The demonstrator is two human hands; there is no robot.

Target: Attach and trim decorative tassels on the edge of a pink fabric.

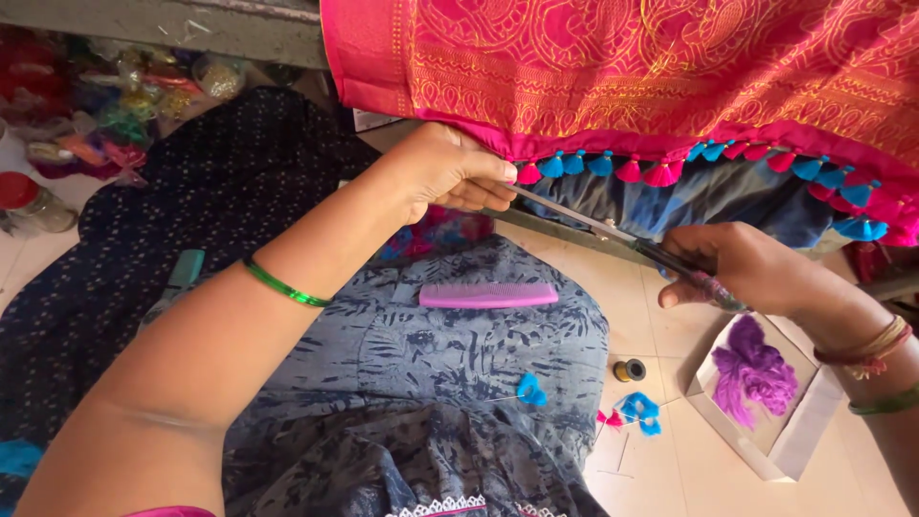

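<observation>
scissors [613,233] tips up-left, handles down-right

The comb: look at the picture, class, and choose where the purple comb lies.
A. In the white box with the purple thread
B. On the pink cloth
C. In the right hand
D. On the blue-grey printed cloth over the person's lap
D: the comb lies flat on the printed cloth, apart from both hands; the right hand holds scissors, and the box holds only thread.

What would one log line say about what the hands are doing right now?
left hand: pinching pink tassel on pink cloth edge | right hand: holding scissors, blades toward tassel | lap: purple comb
</observation>
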